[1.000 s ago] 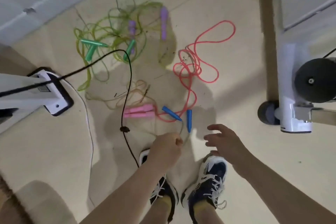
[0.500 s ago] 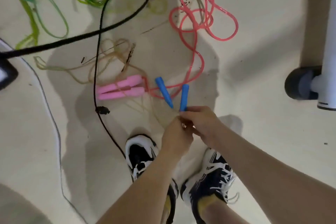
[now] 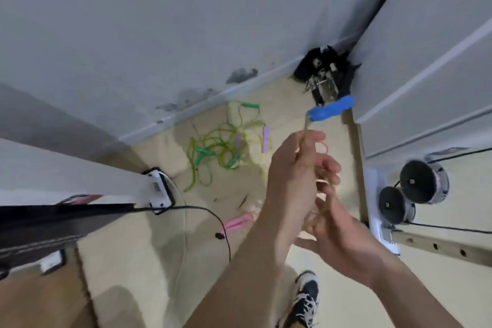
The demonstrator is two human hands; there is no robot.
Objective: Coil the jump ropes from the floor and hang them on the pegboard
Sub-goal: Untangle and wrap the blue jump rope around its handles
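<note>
Blue plastic jump-rope handles (image 3: 331,110) just above the left hand (image 3: 295,176), long axis tilted up to the right. Clenches the thin pale cord (image 3: 306,125) right beneath them, high over the cream floor (image 3: 127,255). Right hand (image 3: 343,229) just below the left hand, touching it, fingers among blurred strands; grasp unreadable. Probably nearer the slack, so likelier to wind the loops. Green tangled ropes (image 3: 221,146) and pink handles (image 3: 237,222) on the floor beyond the left hand, not yet coiled.
</note>
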